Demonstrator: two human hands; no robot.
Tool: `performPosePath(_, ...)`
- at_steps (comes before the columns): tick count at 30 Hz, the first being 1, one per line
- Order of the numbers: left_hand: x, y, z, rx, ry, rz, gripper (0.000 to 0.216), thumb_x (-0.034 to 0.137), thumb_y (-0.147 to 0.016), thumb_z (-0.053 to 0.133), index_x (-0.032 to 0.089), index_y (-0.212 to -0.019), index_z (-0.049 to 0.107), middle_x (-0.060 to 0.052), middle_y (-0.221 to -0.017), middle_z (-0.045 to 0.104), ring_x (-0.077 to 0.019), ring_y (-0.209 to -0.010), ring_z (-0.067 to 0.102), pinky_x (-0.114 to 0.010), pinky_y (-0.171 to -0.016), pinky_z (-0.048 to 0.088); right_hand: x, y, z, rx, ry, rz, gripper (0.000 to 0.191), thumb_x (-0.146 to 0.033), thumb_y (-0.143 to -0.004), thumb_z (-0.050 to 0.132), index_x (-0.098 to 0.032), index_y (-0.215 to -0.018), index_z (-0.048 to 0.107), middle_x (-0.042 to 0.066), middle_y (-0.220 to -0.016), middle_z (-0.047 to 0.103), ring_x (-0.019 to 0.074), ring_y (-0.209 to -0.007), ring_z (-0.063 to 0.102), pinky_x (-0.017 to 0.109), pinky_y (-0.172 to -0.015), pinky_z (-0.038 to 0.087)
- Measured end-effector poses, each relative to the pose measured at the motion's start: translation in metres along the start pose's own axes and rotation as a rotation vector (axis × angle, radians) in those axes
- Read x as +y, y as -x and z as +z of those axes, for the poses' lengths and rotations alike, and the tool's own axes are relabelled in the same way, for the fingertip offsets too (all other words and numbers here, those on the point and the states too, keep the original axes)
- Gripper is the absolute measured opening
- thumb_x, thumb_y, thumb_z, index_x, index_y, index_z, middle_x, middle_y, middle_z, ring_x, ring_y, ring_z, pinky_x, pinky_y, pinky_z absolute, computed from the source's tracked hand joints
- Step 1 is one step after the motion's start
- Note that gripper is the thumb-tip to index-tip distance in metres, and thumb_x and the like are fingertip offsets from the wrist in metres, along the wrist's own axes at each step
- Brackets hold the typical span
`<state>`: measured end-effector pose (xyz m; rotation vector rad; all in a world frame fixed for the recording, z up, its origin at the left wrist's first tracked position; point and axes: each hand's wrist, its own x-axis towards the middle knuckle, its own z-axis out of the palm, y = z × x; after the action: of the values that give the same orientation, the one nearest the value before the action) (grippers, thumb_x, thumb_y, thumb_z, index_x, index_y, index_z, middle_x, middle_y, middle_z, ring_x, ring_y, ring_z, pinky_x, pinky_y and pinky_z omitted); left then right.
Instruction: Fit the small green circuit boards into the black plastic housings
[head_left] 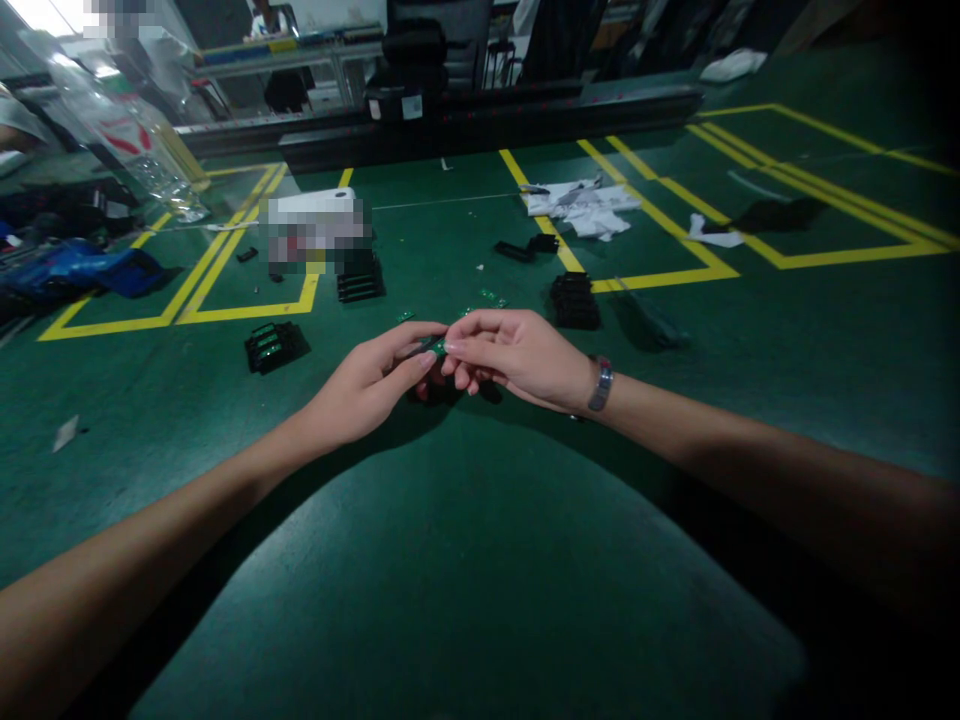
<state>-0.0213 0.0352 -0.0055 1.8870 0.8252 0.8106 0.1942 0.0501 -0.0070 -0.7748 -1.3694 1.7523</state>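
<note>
Both hands meet above the middle of the green table. My left hand (379, 378) pinches a small black part, mostly hidden by the fingers. A little green circuit board (439, 348) shows between the two hands, and the thumb and forefinger of my right hand (510, 352) are closed on its edge. Whether the board sits in the black part I cannot tell. More small green boards (493, 298) lie just beyond the hands. To the left is a group of black housings with green boards (274, 345). A stack of black housings (576, 300) stands to the right.
Another black stack (360, 278) and loose black pieces (526, 247) lie farther back. A clear plastic bottle (146, 150) stands at the left near a blue object (90, 272). Crumpled white paper (581, 205) lies beyond; a black rail (480, 125) crosses the back.
</note>
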Motion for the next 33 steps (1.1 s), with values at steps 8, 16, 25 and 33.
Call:
performPosePath(8,0.0023,-0.0017,-0.0002,-0.001,0.059,-0.026,0.036,0.032,-0.101,0.055,0.016,-0.134,0.058,-0.004,-0.088,0.066,-0.0134,-0.073,0.061,-0.025,-0.067,0.049,0.0018,0.001,0.0,-0.006,0.035,-0.039,0.027,-0.034,-0.081,0.082,-0.014,-0.09,0.066,0.003,-0.076,0.071,0.0111,-0.063,0.066,0.021,-0.055,0.053)
performPosePath(16,0.0002,-0.0022,-0.0023,-0.018,0.106,-0.039,0.037,0.031,-0.1,0.057,0.017,-0.134,0.057,-0.004,-0.089,0.067,-0.0138,-0.073,0.062,-0.026,-0.068,0.049,-0.0001,0.0016,0.0023,0.03,0.134,-0.067,0.028,-0.038,-0.083,0.08,-0.014,-0.09,0.065,0.003,-0.075,0.07,0.0117,-0.061,0.066,0.023,-0.054,0.054)
performPosePath(25,0.001,-0.0015,-0.0035,-0.041,0.143,-0.056,0.037,0.031,-0.1,0.057,0.017,-0.134,0.056,-0.004,-0.091,0.066,-0.0136,-0.075,0.062,-0.026,-0.069,0.049,-0.0022,0.0035,0.0046,0.038,0.166,-0.082,0.028,-0.038,-0.083,0.08,-0.014,-0.088,0.065,0.003,-0.073,0.07,0.0118,-0.058,0.066,0.023,-0.051,0.053)
performPosePath(33,0.0021,-0.0015,-0.0029,-0.038,0.141,-0.065,0.036,0.031,-0.1,0.058,0.017,-0.133,0.056,-0.004,-0.089,0.066,-0.014,-0.075,0.062,-0.026,-0.069,0.049,-0.0026,0.0038,0.0039,0.04,0.185,-0.083,0.025,-0.036,-0.085,0.078,-0.015,-0.09,0.065,0.003,-0.074,0.07,0.0116,-0.058,0.065,0.023,-0.051,0.052)
